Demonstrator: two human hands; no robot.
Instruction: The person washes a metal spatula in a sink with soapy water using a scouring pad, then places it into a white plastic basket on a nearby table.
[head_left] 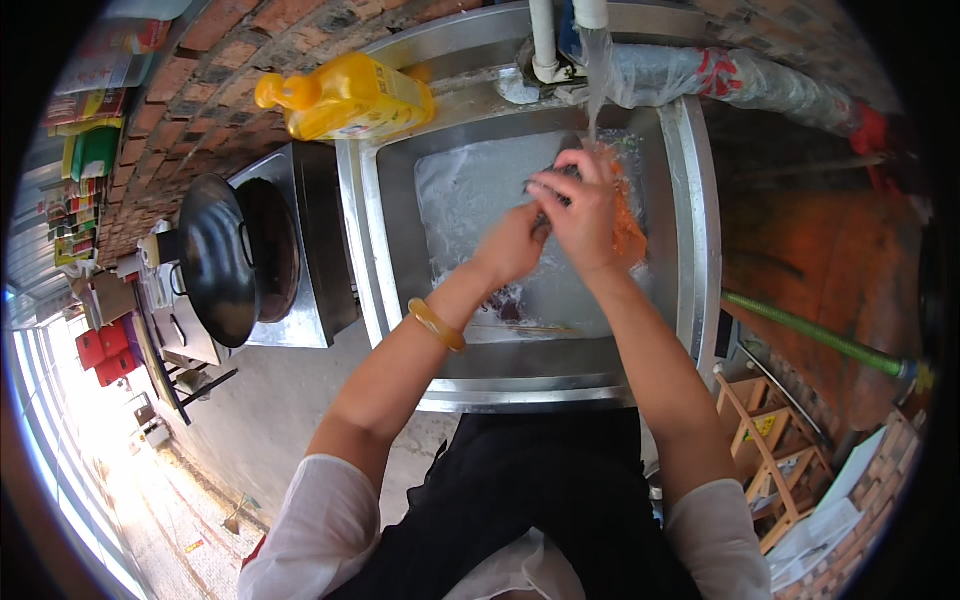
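Over a metal sink (690, 230), my two hands meet under the stream of water (597, 80) falling from a white pipe (590, 14). My left hand (512, 245) is closed, its fingers curled against the other hand; a yellow bangle (437, 325) circles that wrist. My right hand (583, 212) is bent over it with the fingers closed. Something small and dark shows between the fingers, too hidden to name. Cloudy water (470, 190) lies in the basin. Beside my right hand is an orange mass (626, 225), partly covered. Thin stick-like pieces (525, 329) lie near the front wall.
A yellow pump bottle (365, 98) lies or leans on the sink's back left ledge. Further left, a black wok (215, 262) rests tilted on a steel stove (315, 250). A plastic-wrapped pipe (690, 75) runs behind the sink. To the right are a green hose (820, 330) and a wooden rack (770, 450).
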